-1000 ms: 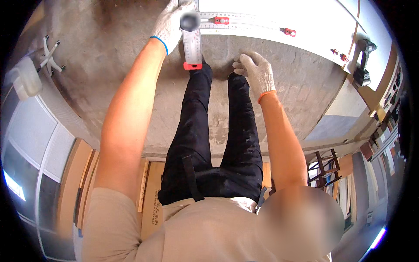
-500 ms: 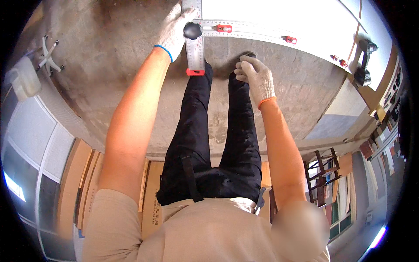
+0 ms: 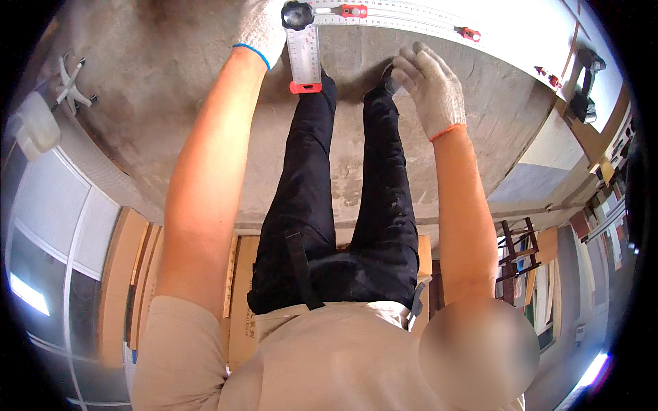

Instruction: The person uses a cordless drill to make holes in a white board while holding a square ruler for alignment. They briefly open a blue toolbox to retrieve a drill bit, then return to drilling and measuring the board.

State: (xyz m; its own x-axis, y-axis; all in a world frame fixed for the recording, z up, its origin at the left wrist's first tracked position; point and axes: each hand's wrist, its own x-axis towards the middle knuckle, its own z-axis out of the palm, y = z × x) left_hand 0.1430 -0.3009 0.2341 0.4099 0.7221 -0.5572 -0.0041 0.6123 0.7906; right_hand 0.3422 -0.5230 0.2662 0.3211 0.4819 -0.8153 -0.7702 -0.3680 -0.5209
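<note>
My gloved left hand, with a blue cuff, grips the head of a metal T-shaped ruler beside its black knob. The ruler's long arm lies along a white board at the top and carries two red sliders. Its short arm has a red end piece and sticks out over my legs. My gloved right hand, with an orange cuff, hovers just short of the board's front edge, fingers apart and loosely bent, holding nothing.
A black cordless drill and small red clamps sit at the board's right. At left are a white chair base, a plastic jug and panes. Wooden boards, a cardboard sheet and a dark rack stand behind me.
Over the last half second my left hand and the ruler have moved up in the picture. My right hand has shifted up and right, its fingers reaching out more.
</note>
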